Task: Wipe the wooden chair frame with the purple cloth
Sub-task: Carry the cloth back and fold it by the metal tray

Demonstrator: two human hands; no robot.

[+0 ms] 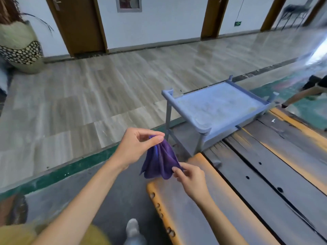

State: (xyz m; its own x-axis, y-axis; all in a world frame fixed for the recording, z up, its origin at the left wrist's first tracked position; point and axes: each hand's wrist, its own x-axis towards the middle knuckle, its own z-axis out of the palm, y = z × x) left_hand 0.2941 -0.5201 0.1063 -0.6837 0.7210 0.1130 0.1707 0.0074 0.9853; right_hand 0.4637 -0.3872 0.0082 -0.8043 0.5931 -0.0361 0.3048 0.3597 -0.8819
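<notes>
Bright even daylight; glare on floor (109, 82) far right; wide-angle bending, motion blur at edges; soft shadows.

Grey plastic rack (217, 106) on tiled floor (88, 96), patterned vase (19, 48), wooden doors (79, 23)

No text, label, brand or number can be read anywhere in the view. A small green sign (237, 23) hangs low on the white wall between two doorways, but its markings are too small and blurred to make out. A framed picture (128, 4) higher on the same wall shows only a reddish blur, with no legible words.
</notes>
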